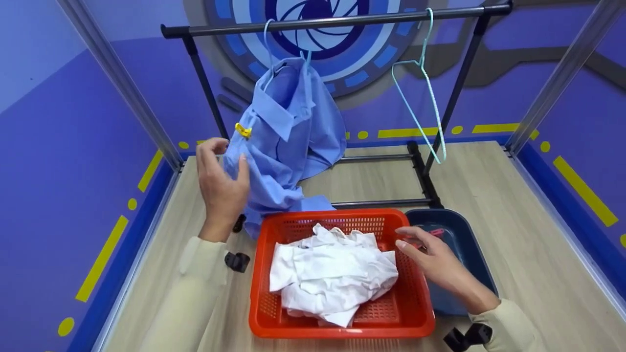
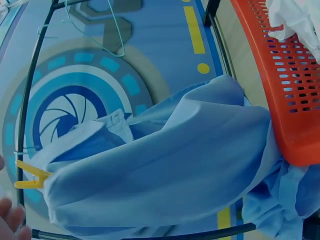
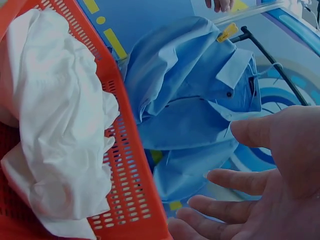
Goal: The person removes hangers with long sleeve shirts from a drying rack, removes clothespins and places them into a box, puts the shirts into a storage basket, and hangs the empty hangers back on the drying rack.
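At far left, blue cloth shirt (image 1: 283, 159): light, soft, we guess; pinch collar (image 1: 274, 116).
Left hand (image 1: 222, 185), right hand (image 1: 437, 259): fingers spread.

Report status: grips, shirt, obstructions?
Left grip empty, beside blue shirt. Right grip empty, by red basket. Shirt hanging, yellow clip attached. Basket may crowd its lower end.

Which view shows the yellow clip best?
The left wrist view: the clip looks largest there, its two prongs standing out plainly from the shirt. The head view shows it smaller, at the shirt's shoulder. The right wrist view also shows it small, near the top of the picture.
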The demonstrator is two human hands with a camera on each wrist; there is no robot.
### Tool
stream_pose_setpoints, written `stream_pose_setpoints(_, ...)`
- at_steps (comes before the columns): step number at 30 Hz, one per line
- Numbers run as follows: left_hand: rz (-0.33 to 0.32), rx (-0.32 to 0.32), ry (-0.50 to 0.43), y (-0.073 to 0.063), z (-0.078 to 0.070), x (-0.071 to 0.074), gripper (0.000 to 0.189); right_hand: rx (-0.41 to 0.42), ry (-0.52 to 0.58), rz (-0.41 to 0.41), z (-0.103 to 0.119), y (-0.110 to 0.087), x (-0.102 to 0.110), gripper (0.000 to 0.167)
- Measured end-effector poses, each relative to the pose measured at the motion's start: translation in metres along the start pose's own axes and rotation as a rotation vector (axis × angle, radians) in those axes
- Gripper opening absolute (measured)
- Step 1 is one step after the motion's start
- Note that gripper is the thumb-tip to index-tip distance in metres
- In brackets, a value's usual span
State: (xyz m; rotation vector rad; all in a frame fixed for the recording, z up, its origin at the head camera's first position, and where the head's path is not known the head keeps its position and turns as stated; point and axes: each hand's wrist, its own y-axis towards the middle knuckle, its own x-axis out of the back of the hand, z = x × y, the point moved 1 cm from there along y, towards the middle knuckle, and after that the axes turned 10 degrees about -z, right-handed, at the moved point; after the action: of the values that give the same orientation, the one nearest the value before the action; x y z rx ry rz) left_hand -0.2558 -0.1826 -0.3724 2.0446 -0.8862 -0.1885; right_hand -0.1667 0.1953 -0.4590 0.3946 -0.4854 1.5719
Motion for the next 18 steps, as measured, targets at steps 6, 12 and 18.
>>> stream_pose_setpoints(6, 0.191, 0.240, 0.084, 0.007, 0.009, -0.006, 0.059, -0.053, 0.001, -0.013, -0.018, -0.003, -0.004, 0.050)
stream_pose_setpoints(12, 0.369, 0.285, 0.187, 0.018, 0.015, -0.014, 0.054, -0.053, 0.022, -0.055, -0.032, -0.006, -0.008, 0.050)
stream_pose_setpoints(18, 0.473, 0.292, 0.240, 0.030, 0.016, -0.021, 0.055, -0.099, 0.061, -0.080, -0.044, -0.008, -0.008, 0.050)
